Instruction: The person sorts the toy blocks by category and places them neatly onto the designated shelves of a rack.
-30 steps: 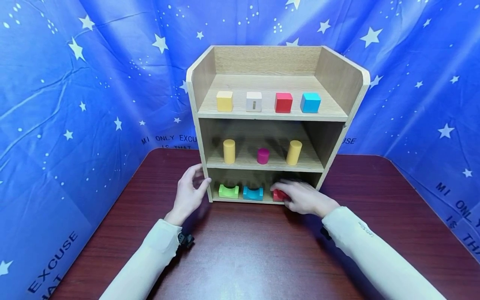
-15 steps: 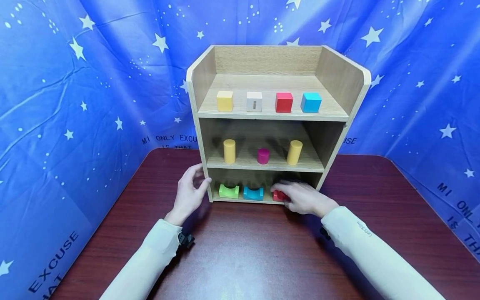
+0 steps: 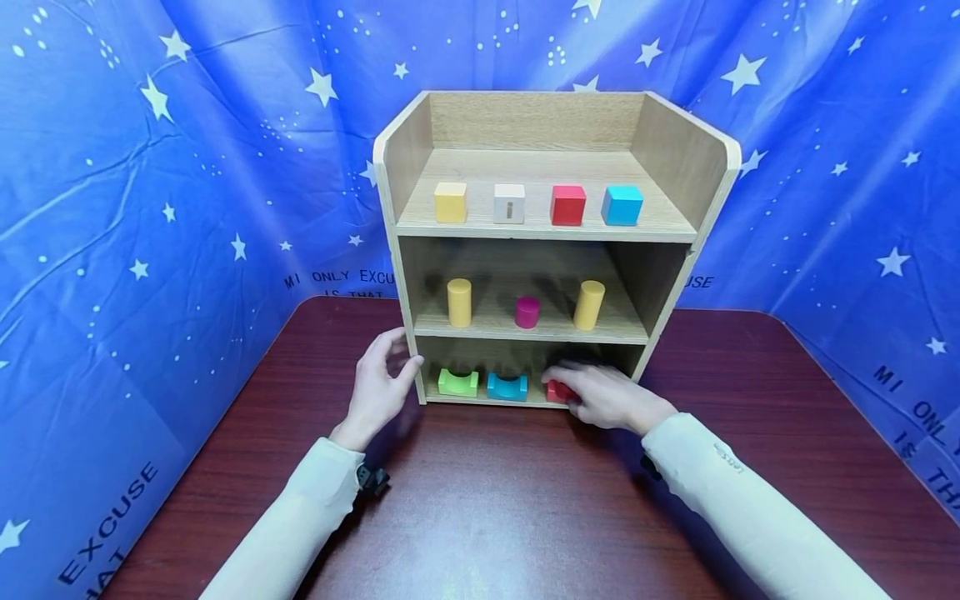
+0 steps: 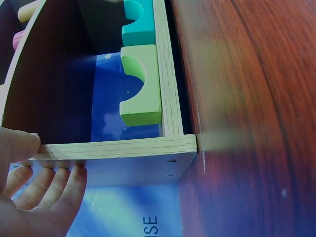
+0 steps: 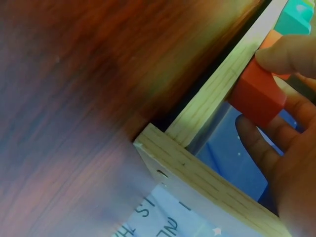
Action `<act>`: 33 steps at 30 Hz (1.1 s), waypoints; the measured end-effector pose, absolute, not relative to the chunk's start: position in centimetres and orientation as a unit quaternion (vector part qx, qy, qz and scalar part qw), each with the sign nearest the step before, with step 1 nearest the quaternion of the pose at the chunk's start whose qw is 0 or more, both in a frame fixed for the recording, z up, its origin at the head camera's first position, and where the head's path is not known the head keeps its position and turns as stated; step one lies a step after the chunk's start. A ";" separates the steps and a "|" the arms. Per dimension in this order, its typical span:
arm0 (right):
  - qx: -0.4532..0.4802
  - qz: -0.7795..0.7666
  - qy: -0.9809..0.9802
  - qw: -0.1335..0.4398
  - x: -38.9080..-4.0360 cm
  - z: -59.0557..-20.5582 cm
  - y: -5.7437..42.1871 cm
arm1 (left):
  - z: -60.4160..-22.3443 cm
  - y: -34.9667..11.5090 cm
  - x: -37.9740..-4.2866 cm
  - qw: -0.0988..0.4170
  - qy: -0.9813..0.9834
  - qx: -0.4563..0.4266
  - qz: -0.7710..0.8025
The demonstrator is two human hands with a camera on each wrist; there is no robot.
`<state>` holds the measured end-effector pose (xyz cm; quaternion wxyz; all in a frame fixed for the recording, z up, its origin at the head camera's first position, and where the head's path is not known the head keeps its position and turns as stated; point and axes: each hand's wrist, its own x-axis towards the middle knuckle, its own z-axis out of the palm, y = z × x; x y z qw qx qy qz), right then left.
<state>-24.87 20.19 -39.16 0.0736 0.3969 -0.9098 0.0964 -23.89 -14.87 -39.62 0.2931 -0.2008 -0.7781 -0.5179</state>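
Note:
My left hand (image 3: 377, 387) holds the left side panel of a small wooden shelf (image 4: 118, 148), thumb at its front edge and fingers along the outside. On the bottom tier, my right hand (image 3: 607, 396) pinches a red arch block (image 5: 259, 94), thumb on its front and fingers behind. Part of that block is hidden by the hand in the head view. To its left sit a blue arch block (image 3: 507, 388) and a green arch block (image 3: 458, 383), both with their curved hollows facing up.
Yellow cylinders (image 3: 459, 303) flank a short magenta cylinder (image 3: 527, 312) on the middle tier. The top tier bears yellow (image 3: 450, 203), white (image 3: 508, 205), red (image 3: 567, 207) and blue cubes (image 3: 622, 207). Beneath is a dark red table (image 3: 480, 500), with blue star-printed cloth (image 3: 187, 208) around it.

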 end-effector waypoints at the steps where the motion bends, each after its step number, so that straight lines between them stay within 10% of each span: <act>1: 0.398 0.096 -0.909 0.075 -24.9 -39.2 20.2 | -39.6 -14.8 -23.9 0.296 -0.776 -0.204 -0.518; 33: 0.368 0.076 -0.918 0.125 -23.4 -37.7 19.6 | -39.4 -15.1 -23.6 0.277 -0.811 -0.178 -0.484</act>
